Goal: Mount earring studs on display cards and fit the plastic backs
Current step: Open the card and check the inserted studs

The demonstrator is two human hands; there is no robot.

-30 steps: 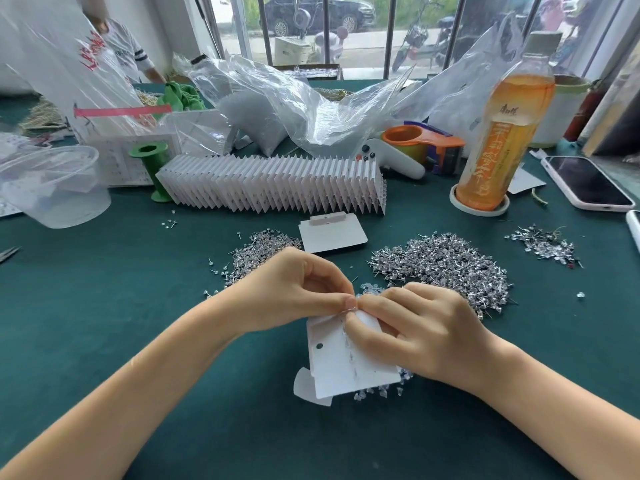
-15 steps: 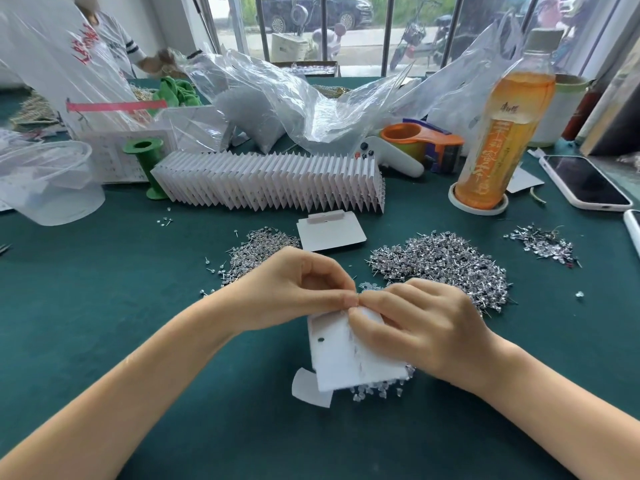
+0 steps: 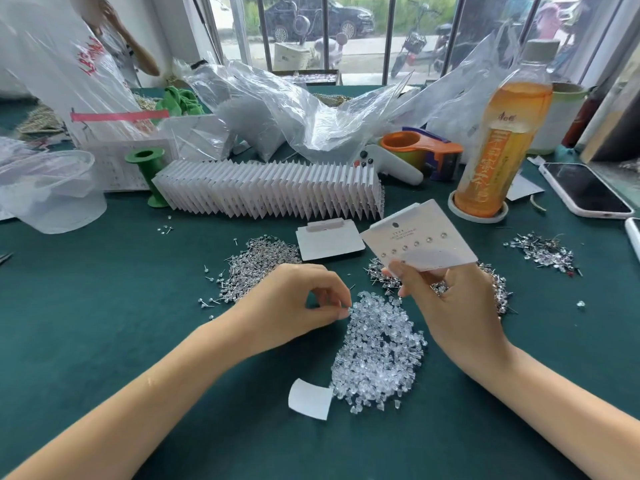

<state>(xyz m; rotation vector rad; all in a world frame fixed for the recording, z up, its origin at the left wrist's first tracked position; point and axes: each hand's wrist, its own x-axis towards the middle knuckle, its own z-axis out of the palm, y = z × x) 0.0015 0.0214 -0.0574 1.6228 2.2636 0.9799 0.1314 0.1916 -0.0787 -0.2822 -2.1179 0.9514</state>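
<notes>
Right hand grip pinching stiff white card, left hand grip pinching clear plastic back

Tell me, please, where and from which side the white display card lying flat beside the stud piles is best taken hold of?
Probably by the near edge of the white display card lying flat, pinched from the person's side. Its folded tab runs along the far edge, toward the row of finished white cards, and the silver stud pile crowds its left corner, so the near edge looks freest.
</notes>
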